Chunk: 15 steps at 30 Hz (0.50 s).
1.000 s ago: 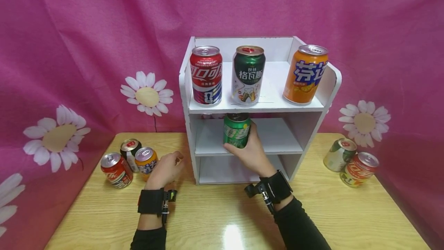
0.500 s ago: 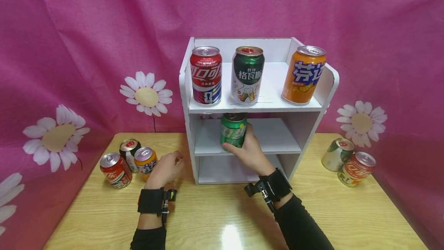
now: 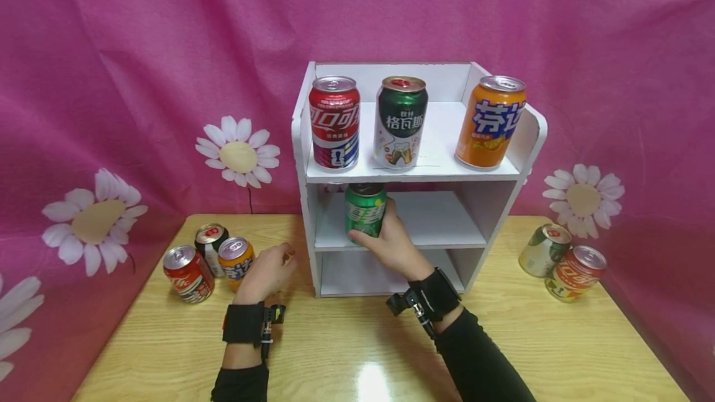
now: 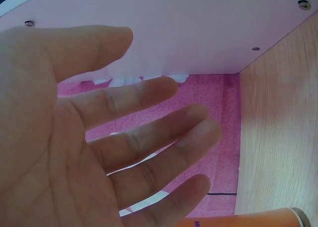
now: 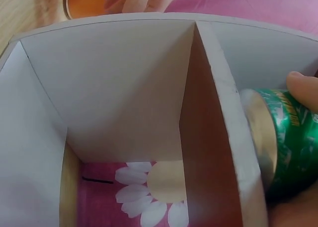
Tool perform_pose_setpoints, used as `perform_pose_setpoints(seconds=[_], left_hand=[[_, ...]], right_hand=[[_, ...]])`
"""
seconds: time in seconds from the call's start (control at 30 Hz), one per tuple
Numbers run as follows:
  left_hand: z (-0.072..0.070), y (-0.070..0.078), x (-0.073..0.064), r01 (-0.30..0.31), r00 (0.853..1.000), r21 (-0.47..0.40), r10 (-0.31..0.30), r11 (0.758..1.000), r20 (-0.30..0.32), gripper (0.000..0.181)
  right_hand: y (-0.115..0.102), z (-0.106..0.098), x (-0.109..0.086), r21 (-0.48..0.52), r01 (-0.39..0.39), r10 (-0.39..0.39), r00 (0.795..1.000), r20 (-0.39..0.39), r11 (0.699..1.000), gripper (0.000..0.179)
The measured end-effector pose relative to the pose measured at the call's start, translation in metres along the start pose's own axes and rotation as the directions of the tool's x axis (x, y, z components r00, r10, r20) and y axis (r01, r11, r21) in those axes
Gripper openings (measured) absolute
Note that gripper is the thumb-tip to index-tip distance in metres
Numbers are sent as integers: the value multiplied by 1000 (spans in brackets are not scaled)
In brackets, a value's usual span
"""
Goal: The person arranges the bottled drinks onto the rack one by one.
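In the middle bay of a white boxy shelf unit (image 3: 306, 222), head view: one green cylindrical metal can (image 3: 363, 211), upright, left of the nearer right hand (image 3: 395, 245) gripping it. Left wrist: left hand (image 4: 72, 142), empty, fingers spread. Right wrist: can's base beside shelf board (image 5: 231, 122), contact unclear.

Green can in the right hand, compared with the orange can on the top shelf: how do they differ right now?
The right hand grips the green can, while the orange can stands unheld. The green can is at the middle level of the white shelf unit; the orange can is on its top. The green can has pale lettering, the orange can blue-and-white. Both are drinks cans.
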<state>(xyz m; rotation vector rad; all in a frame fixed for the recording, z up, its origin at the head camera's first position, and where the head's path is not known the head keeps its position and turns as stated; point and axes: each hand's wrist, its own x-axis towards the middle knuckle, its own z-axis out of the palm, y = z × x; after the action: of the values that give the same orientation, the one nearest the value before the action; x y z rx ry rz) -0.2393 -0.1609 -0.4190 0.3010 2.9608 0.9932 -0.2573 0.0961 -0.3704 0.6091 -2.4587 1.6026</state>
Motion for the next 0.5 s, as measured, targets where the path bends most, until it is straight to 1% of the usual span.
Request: perform_pose_setpoints(seconds=[0.23, 0.5], left_hand=[[0, 0, 0, 11, 1000, -17, -11, 1000, 13, 33], [0, 0, 0, 13, 1000, -9, -13, 1000, 13, 34]], right_hand=[[-2, 4, 4, -14, -4, 4, 1000, 28, 1000, 79], [-4, 10, 7, -10, -14, 15, 998, 55, 1000, 78]])
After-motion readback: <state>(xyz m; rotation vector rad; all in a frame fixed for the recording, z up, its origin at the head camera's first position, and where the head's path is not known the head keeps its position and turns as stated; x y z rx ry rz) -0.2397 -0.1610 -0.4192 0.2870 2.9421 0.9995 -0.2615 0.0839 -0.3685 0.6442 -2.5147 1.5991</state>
